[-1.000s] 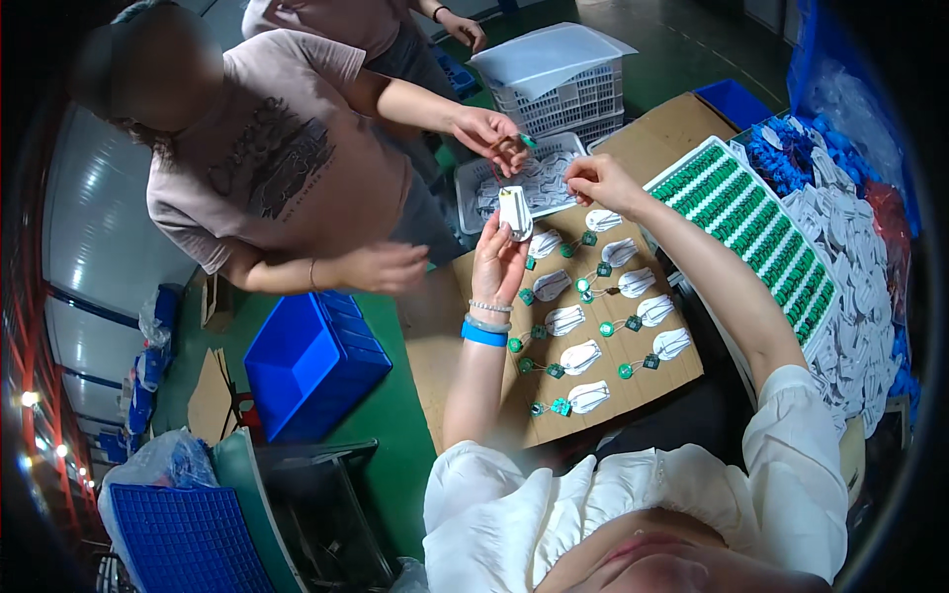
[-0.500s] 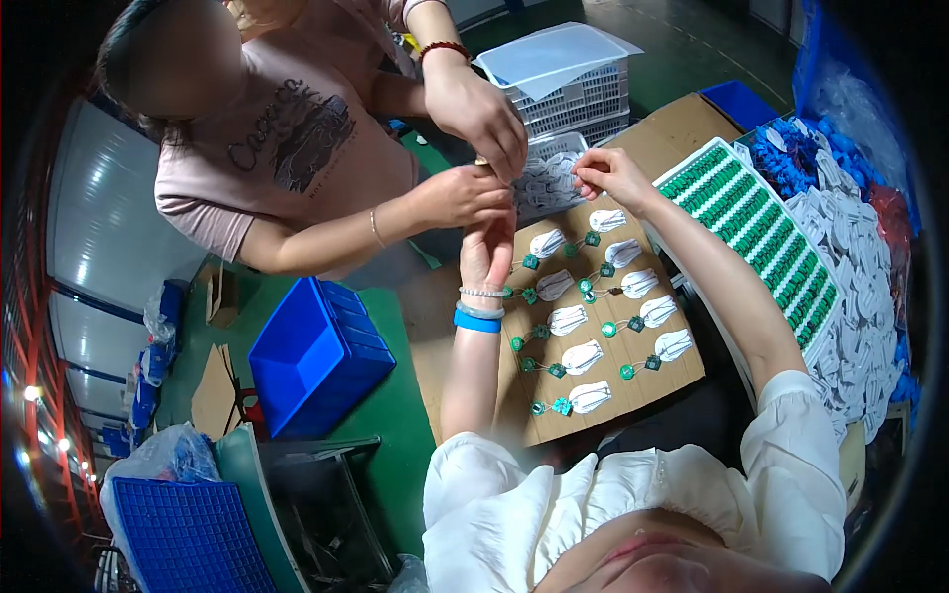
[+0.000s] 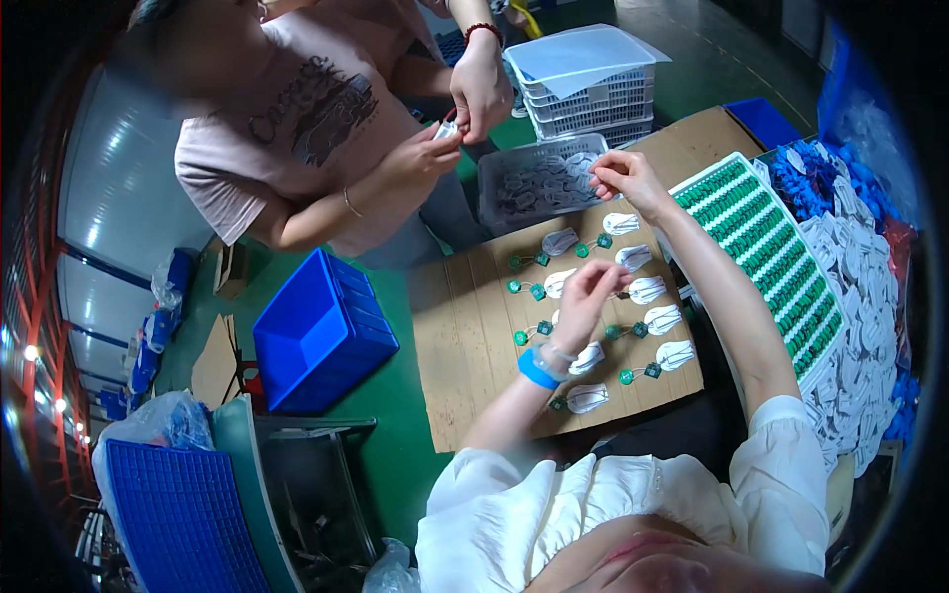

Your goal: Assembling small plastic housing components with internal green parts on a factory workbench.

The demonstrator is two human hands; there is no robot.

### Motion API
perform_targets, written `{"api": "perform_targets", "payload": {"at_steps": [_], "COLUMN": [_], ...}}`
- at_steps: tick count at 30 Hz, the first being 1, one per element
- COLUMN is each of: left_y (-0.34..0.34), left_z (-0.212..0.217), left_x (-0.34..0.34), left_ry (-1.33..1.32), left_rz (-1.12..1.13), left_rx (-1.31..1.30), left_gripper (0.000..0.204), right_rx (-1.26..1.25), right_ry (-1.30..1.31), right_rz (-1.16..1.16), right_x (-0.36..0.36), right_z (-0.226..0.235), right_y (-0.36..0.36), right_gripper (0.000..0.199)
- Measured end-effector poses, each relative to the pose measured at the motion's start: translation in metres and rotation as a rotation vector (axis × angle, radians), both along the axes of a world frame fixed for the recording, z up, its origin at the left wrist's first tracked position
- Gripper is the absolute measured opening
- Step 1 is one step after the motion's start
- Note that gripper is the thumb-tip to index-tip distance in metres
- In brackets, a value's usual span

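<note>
My left hand (image 3: 585, 301) hovers over the middle of the cardboard sheet (image 3: 460, 336), its fingers bent together above the laid-out pieces. What it pinches, if anything, cannot be made out. Rows of white oval tags (image 3: 647, 290), each with small green pieces (image 3: 626, 377) beside it, lie on the cardboard; my left hand and forearm cover some. My right hand (image 3: 630, 183) is closed in a pinch at the right end of a clear plastic tub (image 3: 486, 206) of white pieces (image 3: 542, 186). Anything between those fingertips is too small to tell.
A co-worker across the cardboard holds a small white piece (image 3: 447, 130). Rightward stand a white tray (image 3: 736, 163) with rows of green pieces (image 3: 766, 237) and a heap of white tags (image 3: 840, 287). A blue bin (image 3: 321, 336) sits at left; white crates (image 3: 588, 99) stand behind.
My left hand has left the co-worker's hands and moved right and nearer, over the tags. The co-worker's hands have drawn back with a white piece. My right hand stays near the tub.
</note>
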State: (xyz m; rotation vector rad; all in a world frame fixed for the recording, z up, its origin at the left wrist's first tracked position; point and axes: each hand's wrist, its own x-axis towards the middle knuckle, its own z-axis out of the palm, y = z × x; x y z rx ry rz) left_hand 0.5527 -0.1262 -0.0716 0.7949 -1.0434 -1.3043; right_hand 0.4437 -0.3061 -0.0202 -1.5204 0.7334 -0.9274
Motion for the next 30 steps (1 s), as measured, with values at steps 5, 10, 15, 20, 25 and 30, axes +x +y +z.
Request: {"api": "perform_targets", "payload": {"at_steps": [5, 10, 15, 20, 25, 30], "left_y": [-0.041, -0.097, -0.104, -0.107, -0.109, -0.110], "left_z": [0.079, 0.108, 0.096, 0.091, 0.090, 0.090], "left_x": [-0.051, -0.102, -0.125, -0.124, -0.125, -0.126], "left_ry": [-0.412, -0.742, -0.802, -0.843, -0.859, -0.864], "left_rz": [0.230, 0.418, 0.434, 0.350, 0.339, 0.352], "left_rx": [-0.557, -0.857, -0.895, -0.860, -0.856, -0.866], "left_gripper": [0.025, 0.036, 0.038, 0.030, 0.028, 0.026], "right_rx": [-0.009, -0.005, 0.068, -0.001, 0.005, 0.010], "right_ry": [0.006, -0.018, -0.183, -0.072, -0.080, -0.090], "right_rz": [0.015, 0.007, -0.027, 0.003, 0.004, 0.000], "right_x": [-0.007, 0.001, -0.007, -0.006, -0.005, -0.006], "right_z": [-0.008, 0.001, 0.001, 0.002, 0.002, 0.002], "right_y": [-0.012, 0.001, 0.001, 0.001, 0.000, -0.001], "right_gripper": [0.012, 0.012, 0.014, 0.013, 0.013, 0.013]}}
